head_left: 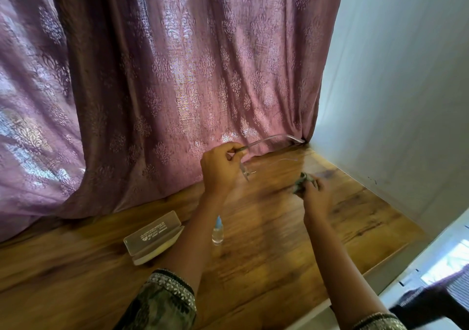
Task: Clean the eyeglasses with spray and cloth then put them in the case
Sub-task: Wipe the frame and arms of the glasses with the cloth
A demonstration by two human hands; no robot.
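A wood-grain tabletop [253,266] runs up against a mauve curtain [177,76] with a damask pattern, and a pale wall [393,101] closes the right side. On the table an eyeglass case [152,235] lies open, its printed lid tilted up towards the curtain and a pale lining showing in the lower half; the person's left forearm hides its right end. Just right of that forearm a small clear spray bottle [217,233] with a light blue cap stands upright, and how full it is cannot be told. The eyeglasses [253,144] are held up above the far part of the table, near the curtain. They look rimless, with clear lenses that hardly show and thin temple arms, one reaching out to the corner where curtain and wall meet. The left hand [220,164] pinches them at the near end of that arm, its fingers curled in. The right hand [314,192], blurred, is closed round a crumpled grey-green cloth [303,181], which is apart from the eyeglasses, lower and to their right. Patterned sleeve cuffs [172,286] show at both forearms.
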